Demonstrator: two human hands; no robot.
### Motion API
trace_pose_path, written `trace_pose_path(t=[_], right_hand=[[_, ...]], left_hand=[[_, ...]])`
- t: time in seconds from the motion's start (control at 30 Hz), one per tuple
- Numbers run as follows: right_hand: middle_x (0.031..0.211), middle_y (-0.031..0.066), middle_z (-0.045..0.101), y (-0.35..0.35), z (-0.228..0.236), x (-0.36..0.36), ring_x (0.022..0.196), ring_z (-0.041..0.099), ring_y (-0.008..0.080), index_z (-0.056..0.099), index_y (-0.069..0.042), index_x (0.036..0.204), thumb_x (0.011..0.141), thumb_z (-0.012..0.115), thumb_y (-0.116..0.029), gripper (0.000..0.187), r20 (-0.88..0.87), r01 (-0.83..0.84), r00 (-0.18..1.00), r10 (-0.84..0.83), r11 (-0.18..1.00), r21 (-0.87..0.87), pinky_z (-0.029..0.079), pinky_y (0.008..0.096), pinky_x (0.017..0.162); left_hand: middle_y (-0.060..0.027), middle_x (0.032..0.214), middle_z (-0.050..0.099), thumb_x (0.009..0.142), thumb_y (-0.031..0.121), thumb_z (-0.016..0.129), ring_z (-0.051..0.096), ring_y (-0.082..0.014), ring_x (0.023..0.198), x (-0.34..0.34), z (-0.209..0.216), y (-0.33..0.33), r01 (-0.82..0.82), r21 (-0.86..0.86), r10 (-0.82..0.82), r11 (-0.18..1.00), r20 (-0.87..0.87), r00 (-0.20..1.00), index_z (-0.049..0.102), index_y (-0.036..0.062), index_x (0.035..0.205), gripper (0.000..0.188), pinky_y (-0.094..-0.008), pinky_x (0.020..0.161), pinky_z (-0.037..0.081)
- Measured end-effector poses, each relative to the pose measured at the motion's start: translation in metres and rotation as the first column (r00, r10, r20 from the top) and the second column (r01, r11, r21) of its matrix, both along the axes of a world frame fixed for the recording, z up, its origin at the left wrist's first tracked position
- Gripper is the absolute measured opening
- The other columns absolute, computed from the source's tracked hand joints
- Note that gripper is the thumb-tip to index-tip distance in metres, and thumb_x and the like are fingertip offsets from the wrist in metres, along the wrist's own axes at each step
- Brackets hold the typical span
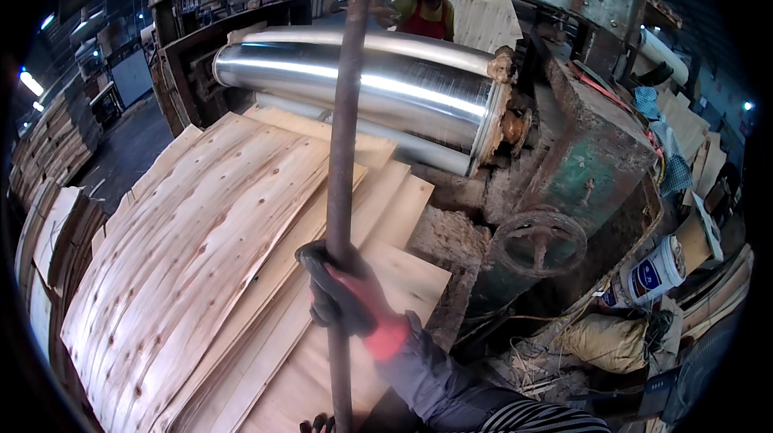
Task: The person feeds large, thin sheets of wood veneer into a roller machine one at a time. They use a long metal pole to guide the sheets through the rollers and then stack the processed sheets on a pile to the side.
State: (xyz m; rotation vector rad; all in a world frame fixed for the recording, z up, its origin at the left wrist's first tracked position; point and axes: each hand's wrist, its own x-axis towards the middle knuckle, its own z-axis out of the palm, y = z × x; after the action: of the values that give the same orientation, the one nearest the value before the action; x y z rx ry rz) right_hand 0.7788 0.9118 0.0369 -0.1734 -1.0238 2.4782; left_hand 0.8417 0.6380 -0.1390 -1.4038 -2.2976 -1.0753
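1. I've got my right hand's (350,300) fingers wrapped round the long brown bar (349,111), near-upright in front of the roller (378,99). Grip: done.
2. Left hand (320,424): only a bit shows at the lower edge; can't tell its state.
3. Wood sheets (209,223) lie overlapped, near side of roller. Any already through? Can't tell; amount left unclear.
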Motion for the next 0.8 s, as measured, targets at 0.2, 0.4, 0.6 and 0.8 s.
trace_pose_path(t=[0.2, 0.4, 0.6, 0.8], right_hand=[[0.053, 0.0003, 0.041, 0.001, -0.004, -0.002, 0.038, 0.036, 0.0093, 0.047, -0.006, 0.099, 0.087, 0.051, -0.017, 0.016, -0.006, -0.002, 1.0, 0.002, 0.999, 0.034, 0.032, 0.0251, 0.038], [0.055, -0.0001, 0.041, -0.001, 0.003, 0.001, 0.041, 0.036, 0.0085, 0.047, -0.007, 0.099, 0.087, 0.051, -0.018, 0.017, 0.008, 0.018, 1.0, -0.019, 0.998, 0.054, 0.032, 0.0246, 0.039], [0.053, -0.0011, 0.043, -0.003, -0.001, 0.0, 0.04, 0.04, 0.0072, 0.054, -0.007, 0.096, 0.085, 0.056, -0.018, 0.015, -0.047, 0.022, 0.999, -0.023, 1.0, -0.02, 0.033, 0.0232, 0.038], [0.053, -0.0022, 0.037, -0.002, -0.002, -0.002, 0.039, 0.034, 0.0077, 0.048, -0.007, 0.096, 0.087, 0.053, -0.019, 0.016, -0.026, 0.021, 0.999, -0.02, 0.999, 0.028, 0.029, 0.0231, 0.037]], left_hand=[[-0.0207, 0.102, 0.056, 0.079, 0.036, 0.053, 0.052, -0.0384, 0.101, 0.001, 0.001, -0.001, 0.017, 0.022, -0.017, 1.0, 0.004, 1.0, 0.05, -0.0036, 0.104, 0.047, -0.0596, 0.09, 0.032], [-0.0207, 0.103, 0.055, 0.078, 0.034, 0.055, 0.052, -0.038, 0.101, 0.003, 0.007, -0.001, 0.025, 0.035, -0.025, 0.999, 0.013, 1.0, 0.05, -0.0034, 0.104, 0.046, -0.0593, 0.09, 0.031], [-0.0207, 0.105, 0.054, 0.073, 0.029, 0.062, 0.05, -0.0372, 0.104, 0.006, -0.001, -0.004, 0.022, 0.045, -0.022, 0.999, 0.005, 1.0, 0.05, -0.0029, 0.105, 0.046, -0.0585, 0.093, 0.029], [-0.0201, 0.106, 0.054, 0.073, 0.029, 0.062, 0.05, -0.0372, 0.105, 0.008, 0.006, -0.003, 0.01, 0.034, -0.011, 0.999, 0.018, 1.0, 0.05, -0.0028, 0.106, 0.047, -0.0588, 0.093, 0.029]])
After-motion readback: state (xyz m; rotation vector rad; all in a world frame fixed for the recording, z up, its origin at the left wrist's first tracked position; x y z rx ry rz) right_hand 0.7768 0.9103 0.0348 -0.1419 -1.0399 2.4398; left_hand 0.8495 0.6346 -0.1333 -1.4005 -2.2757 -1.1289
